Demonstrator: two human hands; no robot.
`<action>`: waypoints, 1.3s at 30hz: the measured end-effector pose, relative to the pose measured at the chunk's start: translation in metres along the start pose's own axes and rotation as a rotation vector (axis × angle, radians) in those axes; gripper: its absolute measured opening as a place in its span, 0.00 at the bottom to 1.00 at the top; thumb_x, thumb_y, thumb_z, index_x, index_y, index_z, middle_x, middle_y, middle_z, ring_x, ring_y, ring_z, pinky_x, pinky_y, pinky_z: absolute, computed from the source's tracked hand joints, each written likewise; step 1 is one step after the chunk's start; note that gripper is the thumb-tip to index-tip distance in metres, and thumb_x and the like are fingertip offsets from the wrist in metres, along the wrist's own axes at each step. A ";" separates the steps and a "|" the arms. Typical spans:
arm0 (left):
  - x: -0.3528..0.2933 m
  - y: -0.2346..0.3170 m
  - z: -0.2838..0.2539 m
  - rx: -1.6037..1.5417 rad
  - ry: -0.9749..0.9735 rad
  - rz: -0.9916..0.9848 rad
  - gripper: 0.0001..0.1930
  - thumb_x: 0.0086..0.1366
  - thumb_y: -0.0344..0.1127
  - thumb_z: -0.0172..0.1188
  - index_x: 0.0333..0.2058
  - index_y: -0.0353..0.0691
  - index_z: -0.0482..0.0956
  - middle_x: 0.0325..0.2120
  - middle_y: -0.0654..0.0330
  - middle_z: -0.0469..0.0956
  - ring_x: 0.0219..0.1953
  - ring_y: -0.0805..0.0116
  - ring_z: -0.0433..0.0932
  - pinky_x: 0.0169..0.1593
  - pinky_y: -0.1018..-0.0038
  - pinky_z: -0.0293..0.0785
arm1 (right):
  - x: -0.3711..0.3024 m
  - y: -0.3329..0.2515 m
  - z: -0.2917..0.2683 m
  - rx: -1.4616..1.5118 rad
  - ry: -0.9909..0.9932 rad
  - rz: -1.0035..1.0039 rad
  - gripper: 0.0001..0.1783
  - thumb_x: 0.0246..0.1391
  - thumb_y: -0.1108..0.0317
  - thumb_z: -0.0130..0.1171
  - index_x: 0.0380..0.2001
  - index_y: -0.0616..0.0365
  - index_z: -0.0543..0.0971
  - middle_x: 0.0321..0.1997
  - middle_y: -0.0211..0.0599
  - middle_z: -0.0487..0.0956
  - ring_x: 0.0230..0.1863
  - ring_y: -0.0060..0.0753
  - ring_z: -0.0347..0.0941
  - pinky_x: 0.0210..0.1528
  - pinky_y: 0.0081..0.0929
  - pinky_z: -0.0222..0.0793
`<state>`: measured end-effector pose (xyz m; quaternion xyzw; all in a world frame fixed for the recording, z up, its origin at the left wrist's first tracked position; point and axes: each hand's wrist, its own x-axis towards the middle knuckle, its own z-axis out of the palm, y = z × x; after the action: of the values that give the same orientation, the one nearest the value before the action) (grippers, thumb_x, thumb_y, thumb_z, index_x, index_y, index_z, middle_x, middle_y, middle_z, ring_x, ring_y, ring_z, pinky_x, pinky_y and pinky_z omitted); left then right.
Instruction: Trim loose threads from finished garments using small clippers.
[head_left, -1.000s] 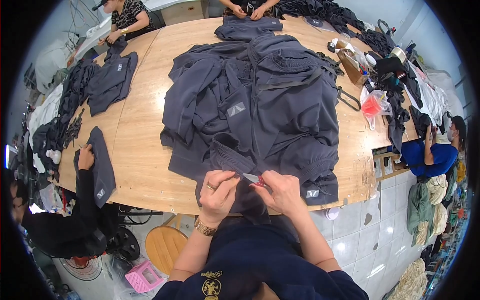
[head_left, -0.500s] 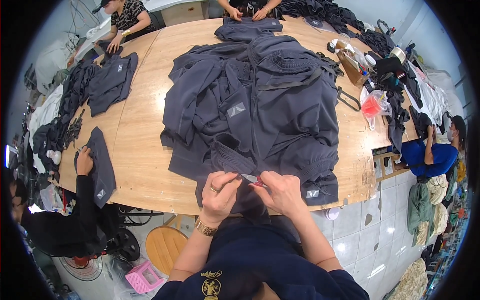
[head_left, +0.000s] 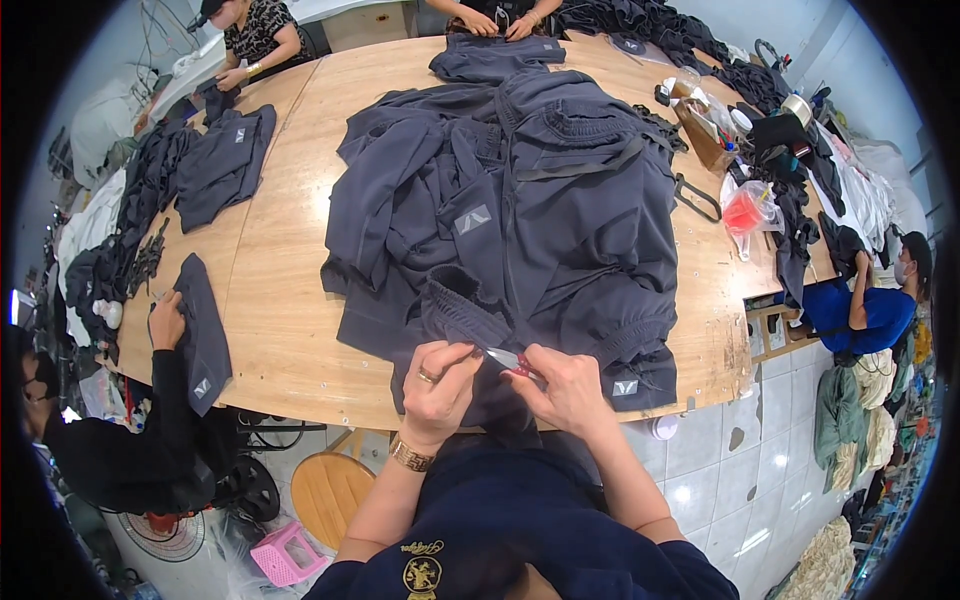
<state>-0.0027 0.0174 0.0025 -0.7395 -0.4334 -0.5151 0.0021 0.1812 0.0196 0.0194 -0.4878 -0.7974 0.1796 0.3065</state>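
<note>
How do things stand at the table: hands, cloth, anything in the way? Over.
Right hand: gripping red-handled tool. Left hand: near the tool's tip, grip unclear. Dark garments: heaped on table, gathered cuff just beyond left hand. Nothing visibly blocking.

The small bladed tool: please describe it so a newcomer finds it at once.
On the wooden table, find the big heap of dark grey garments. At its near edge, the small bladed tool points from the right hand toward the left hand. Its pale pointed blade, with red at the base, stands out from the dark garments.
</note>
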 end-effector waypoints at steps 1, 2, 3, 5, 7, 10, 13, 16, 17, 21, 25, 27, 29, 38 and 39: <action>0.000 0.000 0.000 0.005 0.000 0.007 0.13 0.41 0.18 0.62 0.29 0.35 0.81 0.33 0.60 0.76 0.32 0.60 0.75 0.34 0.72 0.74 | 0.000 -0.001 0.000 -0.007 -0.003 0.011 0.18 0.50 0.55 0.60 0.20 0.55 0.68 0.17 0.34 0.72 0.17 0.41 0.70 0.17 0.32 0.61; 0.000 0.000 0.000 0.005 0.000 0.007 0.13 0.41 0.18 0.62 0.29 0.35 0.81 0.33 0.60 0.76 0.32 0.60 0.75 0.34 0.72 0.74 | 0.001 -0.001 0.000 -0.007 -0.003 0.011 0.18 0.50 0.55 0.60 0.20 0.55 0.68 0.17 0.34 0.72 0.17 0.41 0.70 0.17 0.32 0.61; 0.000 0.000 0.000 0.011 -0.004 0.012 0.13 0.41 0.18 0.62 0.29 0.35 0.81 0.33 0.60 0.76 0.32 0.60 0.75 0.34 0.72 0.74 | 0.001 -0.002 0.000 -0.008 -0.007 0.015 0.18 0.50 0.54 0.60 0.20 0.55 0.68 0.17 0.34 0.72 0.17 0.41 0.71 0.17 0.32 0.61; 0.000 0.000 0.000 0.017 -0.007 0.016 0.12 0.41 0.18 0.62 0.29 0.35 0.81 0.33 0.60 0.76 0.32 0.60 0.75 0.34 0.72 0.74 | 0.002 -0.002 0.000 -0.009 -0.011 0.018 0.18 0.50 0.54 0.60 0.20 0.55 0.68 0.17 0.34 0.72 0.17 0.41 0.71 0.17 0.32 0.61; -0.001 0.000 0.001 0.009 -0.020 0.027 0.12 0.42 0.18 0.63 0.29 0.36 0.81 0.33 0.60 0.76 0.32 0.61 0.75 0.34 0.72 0.74 | 0.002 -0.003 0.000 -0.029 0.001 0.009 0.19 0.50 0.54 0.60 0.20 0.55 0.68 0.16 0.34 0.72 0.16 0.41 0.71 0.17 0.32 0.62; -0.002 0.001 0.001 0.001 -0.023 0.020 0.12 0.42 0.18 0.63 0.29 0.36 0.81 0.33 0.60 0.76 0.31 0.60 0.75 0.34 0.72 0.74 | 0.003 -0.002 0.001 -0.059 -0.008 0.007 0.18 0.50 0.54 0.60 0.21 0.55 0.68 0.17 0.35 0.73 0.17 0.43 0.71 0.18 0.33 0.62; -0.003 0.001 -0.001 0.016 -0.008 0.000 0.11 0.42 0.19 0.63 0.28 0.36 0.81 0.33 0.60 0.76 0.32 0.60 0.75 0.34 0.72 0.74 | 0.005 0.005 0.002 0.066 0.029 0.016 0.16 0.51 0.59 0.60 0.22 0.57 0.69 0.16 0.35 0.71 0.14 0.35 0.67 0.17 0.29 0.59; -0.003 0.001 -0.002 -0.004 0.029 -0.110 0.12 0.42 0.19 0.64 0.29 0.37 0.79 0.33 0.59 0.77 0.33 0.60 0.76 0.35 0.71 0.74 | 0.007 0.024 0.015 0.473 0.183 0.291 0.13 0.53 0.64 0.58 0.24 0.60 0.68 0.15 0.30 0.67 0.15 0.20 0.60 0.19 0.23 0.56; -0.006 -0.002 -0.004 -0.007 0.018 -0.179 0.14 0.44 0.21 0.65 0.33 0.37 0.78 0.30 0.59 0.77 0.32 0.61 0.76 0.36 0.70 0.73 | 0.009 0.031 0.020 0.680 0.205 0.469 0.13 0.55 0.65 0.57 0.24 0.62 0.68 0.16 0.24 0.63 0.20 0.14 0.54 0.21 0.19 0.53; -0.004 -0.002 -0.014 -0.059 -0.054 -0.602 0.18 0.50 0.24 0.64 0.42 0.37 0.77 0.26 0.58 0.73 0.29 0.64 0.74 0.34 0.71 0.70 | 0.017 0.048 0.046 0.599 0.218 0.548 0.20 0.50 0.57 0.63 0.27 0.61 0.66 0.17 0.25 0.65 0.21 0.17 0.59 0.24 0.20 0.58; -0.011 -0.015 -0.017 -0.098 -0.132 -0.633 0.18 0.57 0.30 0.62 0.47 0.34 0.75 0.25 0.61 0.73 0.26 0.72 0.70 0.33 0.74 0.68 | 0.029 0.036 0.064 0.461 -0.020 0.629 0.25 0.45 0.53 0.65 0.28 0.61 0.65 0.19 0.36 0.72 0.23 0.29 0.71 0.26 0.29 0.65; -0.016 -0.021 -0.014 -0.270 -0.097 -0.755 0.17 0.59 0.31 0.61 0.47 0.33 0.75 0.26 0.63 0.74 0.26 0.75 0.69 0.32 0.76 0.67 | 0.033 0.040 0.075 0.612 -0.106 0.632 0.15 0.46 0.65 0.60 0.29 0.61 0.65 0.20 0.34 0.72 0.21 0.28 0.73 0.22 0.27 0.66; -0.021 -0.027 -0.013 -0.444 -0.058 -0.872 0.16 0.61 0.32 0.60 0.47 0.32 0.75 0.26 0.64 0.75 0.25 0.78 0.68 0.31 0.77 0.66 | 0.035 0.045 0.075 0.771 -0.115 0.658 0.12 0.46 0.69 0.58 0.30 0.59 0.65 0.20 0.33 0.72 0.19 0.27 0.72 0.20 0.24 0.66; -0.037 -0.053 -0.013 -0.901 -0.070 -1.061 0.15 0.70 0.39 0.48 0.39 0.32 0.77 0.33 0.63 0.77 0.33 0.81 0.71 0.37 0.81 0.68 | 0.043 0.054 0.049 1.370 0.404 0.706 0.13 0.52 0.78 0.53 0.28 0.50 0.59 0.19 0.28 0.67 0.12 0.22 0.66 0.11 0.18 0.59; -0.032 -0.049 -0.015 -1.061 -0.065 -1.145 0.17 0.70 0.41 0.47 0.41 0.32 0.76 0.36 0.60 0.78 0.37 0.76 0.74 0.41 0.78 0.71 | 0.042 0.051 0.048 1.370 0.404 0.707 0.13 0.52 0.78 0.53 0.28 0.50 0.59 0.19 0.28 0.67 0.12 0.22 0.66 0.11 0.18 0.59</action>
<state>-0.0484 0.0205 -0.0367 -0.3176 -0.4430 -0.5526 -0.6305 0.1694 0.0809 -0.0328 -0.4383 -0.2367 0.6246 0.6015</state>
